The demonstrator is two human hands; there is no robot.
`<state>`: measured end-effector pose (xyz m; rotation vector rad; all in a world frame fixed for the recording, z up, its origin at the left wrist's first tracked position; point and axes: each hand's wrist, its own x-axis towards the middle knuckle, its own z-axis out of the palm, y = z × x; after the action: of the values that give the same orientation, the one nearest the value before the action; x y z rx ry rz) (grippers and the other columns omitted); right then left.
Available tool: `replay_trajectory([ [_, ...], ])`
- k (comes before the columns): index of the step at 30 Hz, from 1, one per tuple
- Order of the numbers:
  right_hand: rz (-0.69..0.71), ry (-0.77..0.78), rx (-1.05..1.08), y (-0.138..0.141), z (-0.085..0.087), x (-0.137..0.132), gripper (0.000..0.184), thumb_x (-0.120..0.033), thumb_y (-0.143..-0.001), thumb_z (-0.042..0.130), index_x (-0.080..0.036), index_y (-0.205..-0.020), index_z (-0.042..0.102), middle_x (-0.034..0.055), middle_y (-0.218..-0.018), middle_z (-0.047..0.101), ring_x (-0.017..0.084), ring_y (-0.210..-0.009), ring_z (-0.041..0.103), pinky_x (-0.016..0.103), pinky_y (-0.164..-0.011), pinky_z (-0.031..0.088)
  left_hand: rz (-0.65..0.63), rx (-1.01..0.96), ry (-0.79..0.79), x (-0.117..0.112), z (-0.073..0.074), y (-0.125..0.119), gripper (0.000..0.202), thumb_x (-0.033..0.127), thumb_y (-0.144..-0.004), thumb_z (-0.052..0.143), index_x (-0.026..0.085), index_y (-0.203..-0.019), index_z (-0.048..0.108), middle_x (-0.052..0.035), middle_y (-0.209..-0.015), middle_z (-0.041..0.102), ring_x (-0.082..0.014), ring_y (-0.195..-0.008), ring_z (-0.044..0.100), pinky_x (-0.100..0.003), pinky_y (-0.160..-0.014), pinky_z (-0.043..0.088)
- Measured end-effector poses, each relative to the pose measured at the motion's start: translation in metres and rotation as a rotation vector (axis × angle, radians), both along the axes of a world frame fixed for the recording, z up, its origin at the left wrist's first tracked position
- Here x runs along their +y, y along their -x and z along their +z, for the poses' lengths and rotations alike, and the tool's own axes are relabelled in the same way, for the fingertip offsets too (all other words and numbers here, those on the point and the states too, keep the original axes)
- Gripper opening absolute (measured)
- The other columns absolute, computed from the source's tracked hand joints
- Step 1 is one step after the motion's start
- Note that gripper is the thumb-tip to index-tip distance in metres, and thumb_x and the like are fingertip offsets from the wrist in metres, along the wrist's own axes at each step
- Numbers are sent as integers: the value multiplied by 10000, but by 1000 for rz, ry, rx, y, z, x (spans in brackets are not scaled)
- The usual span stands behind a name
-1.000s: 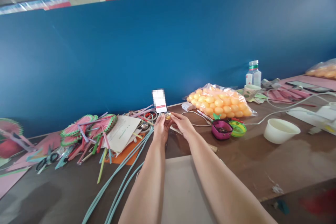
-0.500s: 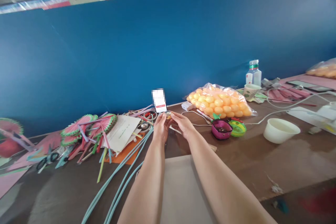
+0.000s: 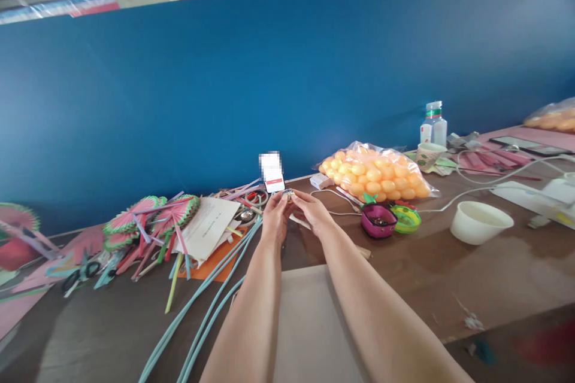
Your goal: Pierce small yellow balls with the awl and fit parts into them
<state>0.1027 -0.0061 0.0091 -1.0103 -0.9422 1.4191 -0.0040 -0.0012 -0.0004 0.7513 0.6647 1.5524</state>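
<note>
Between the fingertips of both hands is a small shiny round metallic piece (image 3: pixel 288 192), too small to make out its kind. My left hand (image 3: pixel 275 215) pinches it from the left, fingers closed. From the other side my right hand (image 3: pixel 311 210) grips it with thumb and fingers. A phone (image 3: pixel 274 175) with a lit screen leans upright just behind the hands against the blue wall. Another shiny round metal piece (image 3: pixel 247 215) lies left of my left hand. To the right of my right hand sits a purple fruit-shaped bowl (image 3: pixel 378 221) with small dark bits inside.
A clear bag of orange balls (image 3: pixel 375 173) lies behind the purple bowl. Light blue tubes (image 3: pixel 202 299) run along my left arm. Papers (image 3: pixel 207 228), watermelon paper fans (image 3: pixel 175 215) and scissors (image 3: pixel 81 275) crowd the left. A white tub (image 3: pixel 480 224), bottle (image 3: pixel 433 125) and cables stand right.
The small metallic piece has been tilted between my fingertips and now shows a thinner outline. Both hands stay in nearly the same place.
</note>
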Motion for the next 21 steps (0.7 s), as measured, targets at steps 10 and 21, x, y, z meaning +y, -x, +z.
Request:
replay_trajectory([
  [10, 27, 28, 112, 1, 0, 2, 388, -450, -721, 705, -301, -1079, 709, 4, -992, 698, 165, -897, 620, 315, -779, 495, 33, 30, -21, -1, 2, -3, 417, 236, -622, 826, 163, -999, 662, -58, -1001, 685, -168, -892, 656, -359, -931, 471],
  [21, 79, 19, 288, -1, -1, 4, 348, -431, -743, 693, -316, -1070, 710, -7, -1033, 683, 141, -873, 594, 266, -748, 490, -3, 3, -61, -3, 4, -3, 442, 212, -606, 831, 171, -1019, 678, -77, -1041, 698, -220, -1001, 655, -409, -1012, 425],
])
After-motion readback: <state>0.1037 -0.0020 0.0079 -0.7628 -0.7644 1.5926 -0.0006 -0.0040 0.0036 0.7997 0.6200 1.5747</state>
